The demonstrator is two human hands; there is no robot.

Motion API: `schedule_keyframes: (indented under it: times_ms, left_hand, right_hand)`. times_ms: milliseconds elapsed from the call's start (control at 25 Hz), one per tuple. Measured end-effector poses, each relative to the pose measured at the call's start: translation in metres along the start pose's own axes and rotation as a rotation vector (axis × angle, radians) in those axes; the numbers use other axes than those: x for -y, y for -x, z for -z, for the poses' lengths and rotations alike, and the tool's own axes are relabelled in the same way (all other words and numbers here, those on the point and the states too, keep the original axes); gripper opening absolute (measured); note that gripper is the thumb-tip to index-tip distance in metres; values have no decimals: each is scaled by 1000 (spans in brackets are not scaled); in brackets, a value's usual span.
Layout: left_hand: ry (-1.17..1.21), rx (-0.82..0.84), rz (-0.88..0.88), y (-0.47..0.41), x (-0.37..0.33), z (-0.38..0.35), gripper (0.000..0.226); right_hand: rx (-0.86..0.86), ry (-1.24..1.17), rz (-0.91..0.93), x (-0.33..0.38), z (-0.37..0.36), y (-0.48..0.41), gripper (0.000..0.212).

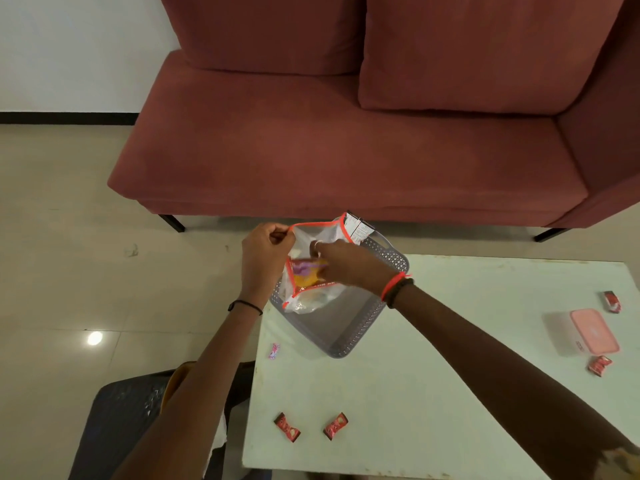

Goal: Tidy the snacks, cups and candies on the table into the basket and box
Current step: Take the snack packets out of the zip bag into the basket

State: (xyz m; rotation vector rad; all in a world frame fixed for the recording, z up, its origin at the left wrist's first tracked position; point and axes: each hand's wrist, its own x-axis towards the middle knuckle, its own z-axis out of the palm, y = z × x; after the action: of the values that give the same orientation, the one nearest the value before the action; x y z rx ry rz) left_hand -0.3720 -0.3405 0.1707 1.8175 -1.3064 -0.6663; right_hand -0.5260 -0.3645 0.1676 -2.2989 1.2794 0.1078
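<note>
A clear snack bag (313,237) with orange-red edges hangs over the grey perforated basket (349,327) at the table's far left corner. My left hand (265,258) pinches the bag's upper left corner. My right hand (341,265) reaches into the bag's mouth, its fingers round a yellow and purple snack packet (306,271) inside. Two red candies (287,427) (335,425) lie near the table's front edge. A small pink candy (274,350) sits by the left edge. A pink lidded box (588,332) stands at the right, with red candies (612,301) (600,365) beside it.
The white table (433,375) has a maroon sofa (346,133) behind it. A dark stool or cushion (121,420) is on the tiled floor at lower left, beside my knee.
</note>
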Motion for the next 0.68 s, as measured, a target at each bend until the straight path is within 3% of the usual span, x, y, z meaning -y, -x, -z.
schedule_keyframes:
  times_ms: [80,200,280,400,520,680]
  left_hand:
    - [24,-4,26,-8,-1,5,14]
    - [50,-32,51,-18,-3,12,14]
    - [66,-51,59,-24,-6,15,13]
    - [98,-78,66,-30,-10,19,7]
    - [105,-94,81,-38,-9,20,10]
    - [104,-106,47,-49,-6,18,12]
  right_hand:
    - [-80,-284,-19,-6,28,11,40]
    - [-268,-724,-163,-33,57,27,16]
    - [-358,-1060,-204,-63,67,34,24]
    - [-552,-1284,-267,-117,66,38,45]
    - [-672,-1226,-522,-167,38,27,50]
    - [-483,-734,-762,-207,-21,0,28]
